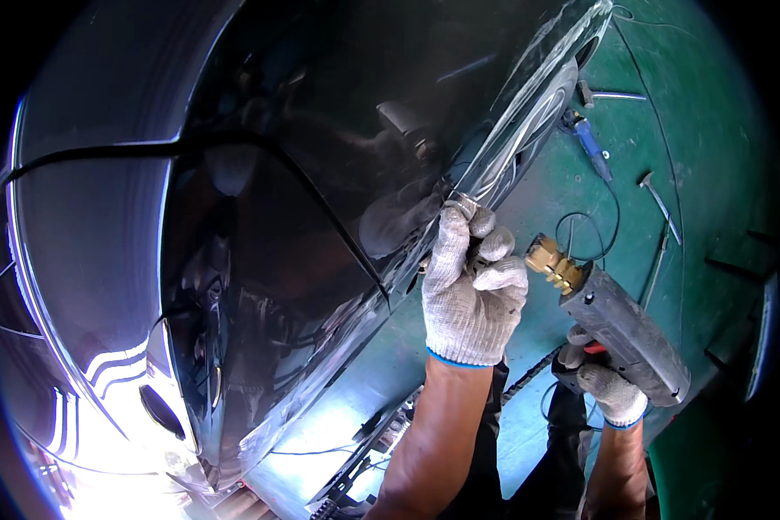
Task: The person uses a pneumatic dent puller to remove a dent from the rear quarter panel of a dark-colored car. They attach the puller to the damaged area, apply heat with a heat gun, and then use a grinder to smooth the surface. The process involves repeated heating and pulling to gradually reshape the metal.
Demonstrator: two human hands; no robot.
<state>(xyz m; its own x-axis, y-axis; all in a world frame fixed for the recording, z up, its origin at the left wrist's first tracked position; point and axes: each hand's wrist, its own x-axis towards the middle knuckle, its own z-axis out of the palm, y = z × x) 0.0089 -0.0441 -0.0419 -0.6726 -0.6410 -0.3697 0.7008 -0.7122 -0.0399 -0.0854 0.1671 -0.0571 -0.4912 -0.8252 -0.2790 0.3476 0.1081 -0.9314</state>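
Observation:
My left hand [475, 295], in a whitish knit glove with a blue cuff, is raised at the lower edge of a dark car body panel [321, 208]. Its thumb and forefinger pinch at a small metallic piece that I cannot make out, and the other fingers curl in. Lower and to the right, my right hand [611, 390], gloved likewise, grips the handle of a grey gun-shaped power tool [624, 329]. A ridged brass-coloured nose [553, 264] on the tool points up and left toward my left hand, apart from it.
On the green floor [711, 156] lie a blue angle grinder [589, 143], a hammer [615, 95] and another hammer [661, 206], with thin cables among them. A black cable [295, 169] drapes across the car. Bright light glares at the lower left.

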